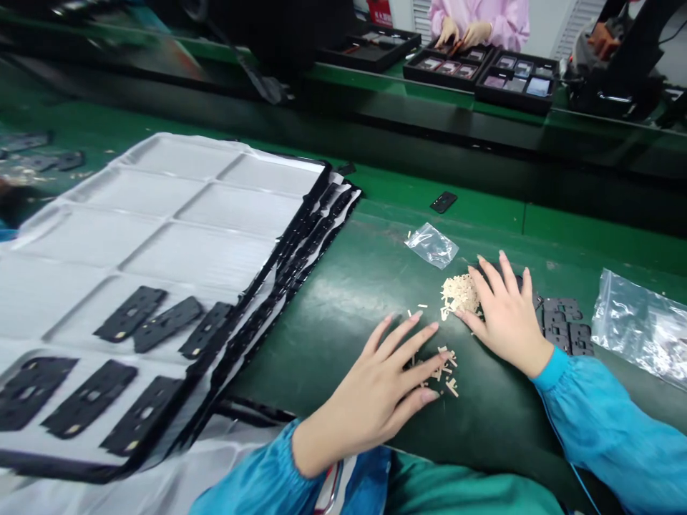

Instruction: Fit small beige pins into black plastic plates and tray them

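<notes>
On the green table, a heap of small beige pieces (459,295) lies at the fingertips and thumb of my right hand (507,315), whose fingers are spread. Behind and beside that hand are several black plates (566,322), partly covered by it. My left hand (383,383) rests palm down with its fingers apart, over a looser scatter of beige pieces (449,368). Neither hand shows anything gripped. A small clear bag (432,245) lies just beyond the heap.
At the left, stacked white-lined trays (155,207) hold several black parts (89,397). A larger clear bag (638,325) lies at the right. One black piece (444,202) sits farther back. Across the bench, a person in pink (507,21) works over black trays (448,68).
</notes>
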A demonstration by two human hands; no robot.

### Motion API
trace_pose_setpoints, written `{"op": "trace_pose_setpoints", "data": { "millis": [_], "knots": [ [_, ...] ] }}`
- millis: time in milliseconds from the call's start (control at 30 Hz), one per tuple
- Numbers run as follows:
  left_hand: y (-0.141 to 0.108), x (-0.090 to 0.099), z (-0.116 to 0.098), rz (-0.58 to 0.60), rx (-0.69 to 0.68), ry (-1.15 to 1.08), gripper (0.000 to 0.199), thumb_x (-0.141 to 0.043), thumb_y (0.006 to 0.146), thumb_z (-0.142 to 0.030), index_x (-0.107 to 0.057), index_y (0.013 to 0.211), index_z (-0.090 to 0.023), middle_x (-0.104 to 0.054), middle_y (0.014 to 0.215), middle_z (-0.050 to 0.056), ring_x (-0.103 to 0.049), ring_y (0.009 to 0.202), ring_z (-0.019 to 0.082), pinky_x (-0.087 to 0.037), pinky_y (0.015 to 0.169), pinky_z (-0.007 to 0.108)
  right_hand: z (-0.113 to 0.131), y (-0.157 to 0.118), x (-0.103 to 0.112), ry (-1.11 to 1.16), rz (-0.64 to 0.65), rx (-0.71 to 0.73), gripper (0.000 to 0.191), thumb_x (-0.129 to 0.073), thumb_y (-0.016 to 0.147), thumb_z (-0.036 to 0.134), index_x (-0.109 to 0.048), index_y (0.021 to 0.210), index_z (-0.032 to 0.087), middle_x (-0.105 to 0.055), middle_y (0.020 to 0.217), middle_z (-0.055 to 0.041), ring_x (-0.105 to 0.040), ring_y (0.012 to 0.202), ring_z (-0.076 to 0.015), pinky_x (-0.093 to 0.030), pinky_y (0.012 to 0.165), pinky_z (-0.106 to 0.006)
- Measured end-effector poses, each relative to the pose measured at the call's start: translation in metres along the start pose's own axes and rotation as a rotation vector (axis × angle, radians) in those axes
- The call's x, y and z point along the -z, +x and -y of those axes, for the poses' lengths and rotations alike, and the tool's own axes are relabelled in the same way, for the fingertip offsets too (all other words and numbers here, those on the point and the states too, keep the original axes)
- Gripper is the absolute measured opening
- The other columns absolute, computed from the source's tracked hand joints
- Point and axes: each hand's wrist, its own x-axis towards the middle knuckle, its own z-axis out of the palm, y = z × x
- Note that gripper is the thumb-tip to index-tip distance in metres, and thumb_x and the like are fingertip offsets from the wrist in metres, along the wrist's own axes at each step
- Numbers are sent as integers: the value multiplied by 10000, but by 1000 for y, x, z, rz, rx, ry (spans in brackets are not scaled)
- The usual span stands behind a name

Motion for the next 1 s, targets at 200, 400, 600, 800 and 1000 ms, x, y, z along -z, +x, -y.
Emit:
{"op": "trace_pose_setpoints", "data": {
  "millis": [200,400,600,800,1000],
  "knots": [
    [-17,-7,24,-36,229,66,780,-415,1054,-566,-119,1677,-200,-338,1682,125,-259,1565,390,-276,1228,630,-34,-27,14,-45,51,32,899,-539,918,731,-337,1620,208,-290,1700,-149,-96,1570,-499,-196,1124,-844],
    [36,-16,13,14,46,-35,777,-419,1051,-584,-228,1650,-128,-355,1668,151,-256,1568,379,-238,1250,624,-12,2,6,-31,35,-5,789,-475,978,676,-416,1576,165,-292,1695,-168,-122,1572,-475,-174,1131,-841],
    [85,-4,-5,-15,-40,-36,668,-436,1052,-555,-395,1596,-170,-368,1661,173,-239,1562,430,-217,1224,689,-45,-16,28,0,-18,-149,794,-494,967,684,-384,1586,199,-298,1702,-108,-131,1585,-427,-279,1150,-775],
    [108,-9,-14,38,-343,-112,575,-512,1005,-612,-554,1494,-312,-393,1659,109,-280,1549,431,-229,1215,709,-80,-60,26,7,-68,-317,674,-500,1002,585,-425,1558,212,-411,1646,-118,-209,1567,-426,-324,1145,-736],
    [117,-7,3,-79,-212,-83,376,-512,1044,-408,-733,1287,-223,-601,1487,150,-438,1461,430,-281,1195,697,-72,-62,22,79,-2,-329,719,-548,955,653,-465,1531,232,-415,1643,-109,-180,1575,-429,-273,1170,-744]
  ]
}}
